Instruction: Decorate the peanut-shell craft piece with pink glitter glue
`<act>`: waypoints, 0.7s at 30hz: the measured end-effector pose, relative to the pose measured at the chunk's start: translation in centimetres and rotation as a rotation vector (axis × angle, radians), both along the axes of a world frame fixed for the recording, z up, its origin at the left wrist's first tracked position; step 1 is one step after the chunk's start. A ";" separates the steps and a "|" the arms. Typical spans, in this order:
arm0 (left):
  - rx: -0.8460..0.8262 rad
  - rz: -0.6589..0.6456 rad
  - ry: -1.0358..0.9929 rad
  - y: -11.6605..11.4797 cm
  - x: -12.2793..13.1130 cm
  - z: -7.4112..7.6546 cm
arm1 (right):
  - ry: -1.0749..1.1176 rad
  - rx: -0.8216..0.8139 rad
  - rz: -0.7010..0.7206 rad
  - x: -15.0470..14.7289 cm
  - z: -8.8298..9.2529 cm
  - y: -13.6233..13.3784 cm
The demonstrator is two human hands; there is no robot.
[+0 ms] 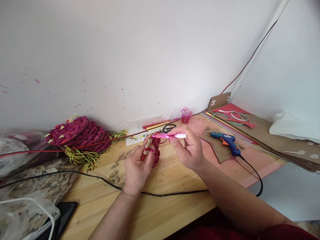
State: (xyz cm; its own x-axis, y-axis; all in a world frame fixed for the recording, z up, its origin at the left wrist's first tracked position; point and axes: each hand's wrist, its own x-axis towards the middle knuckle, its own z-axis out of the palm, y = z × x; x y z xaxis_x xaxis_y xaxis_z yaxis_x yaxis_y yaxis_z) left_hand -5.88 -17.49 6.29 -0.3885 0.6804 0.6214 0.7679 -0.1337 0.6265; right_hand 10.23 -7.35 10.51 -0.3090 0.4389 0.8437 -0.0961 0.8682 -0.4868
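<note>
My left hand is closed around a red craft piece covered with peanut shells, some painted dark pink and some bare tan. In my right hand a slim paintbrush with a pink-stained white handle is pinched between thumb and fingers. Its tip points left, over the upper part of the craft piece; whether it touches the shells I cannot tell. Loose peanut shells lie on the wooden table just left of my left hand. Behind the craft piece are black-handled scissors, partly hidden.
A cup of pink paint stands by the wall. To the right, a blue glue gun rests on cut cardboard; its black cable crosses the table. Stacked dark-pink shell pieces and a plastic bag of shells lie left.
</note>
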 end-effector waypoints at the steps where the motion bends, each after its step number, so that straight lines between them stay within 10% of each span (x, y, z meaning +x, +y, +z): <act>1: -0.001 -0.001 -0.001 0.0 0.0 0.0 | 0.010 0.003 -0.004 0.0 0.0 0.0; 21: 0.026 0.020 0.031 0.0 0.1 0.2 | -0.100 0.220 -0.053 0.2 0.4 -0.5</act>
State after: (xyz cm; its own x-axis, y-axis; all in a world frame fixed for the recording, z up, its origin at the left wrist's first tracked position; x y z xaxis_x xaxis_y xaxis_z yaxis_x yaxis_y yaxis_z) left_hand -5.77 -17.51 6.50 -0.3825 0.6563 0.6504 0.7895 -0.1335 0.5990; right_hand 10.41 -7.87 10.88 -0.3769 0.2656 0.8873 -0.0081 0.9570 -0.2899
